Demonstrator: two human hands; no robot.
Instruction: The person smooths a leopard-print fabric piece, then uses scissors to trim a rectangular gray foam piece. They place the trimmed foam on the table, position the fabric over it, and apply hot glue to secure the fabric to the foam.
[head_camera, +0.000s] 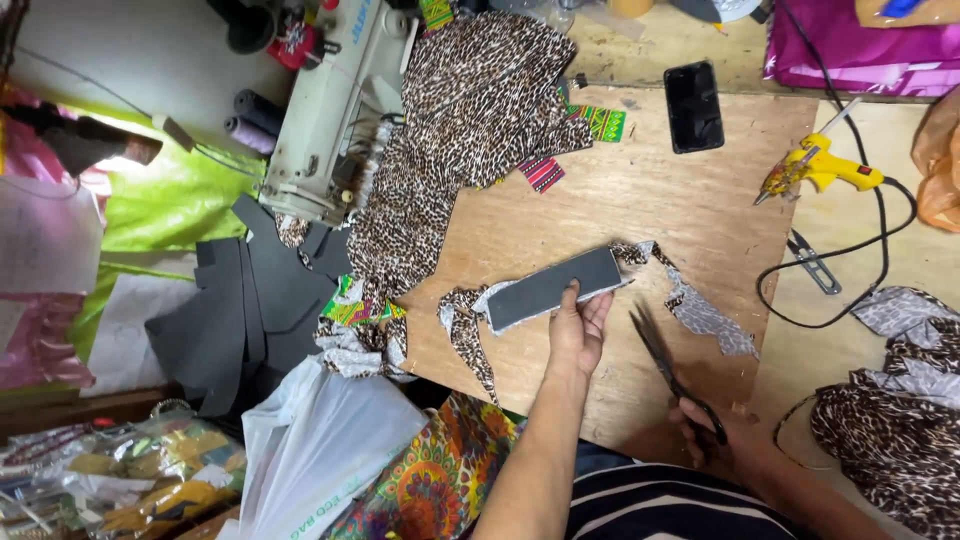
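My left hand (578, 328) presses its fingers on the near edge of a dark grey rectangular strip (552, 288) that lies on a piece of leopard-print fabric (700, 312) on the wooden board (640, 200). My right hand (712, 432) grips the handles of black scissors (668, 362); their blades are parted and point up toward the strip's right end, a short way from it. A narrow leopard-print tail (468, 338) hangs off the strip's left end.
A white sewing machine (325, 110) stands at the upper left with a large leopard cloth (470, 110) draped beside it. A black phone (693, 106), a yellow glue gun (822, 166) with its cable, tweezers (812, 262), black foam pieces (240, 310) and a white bag (310, 440) surround the board.
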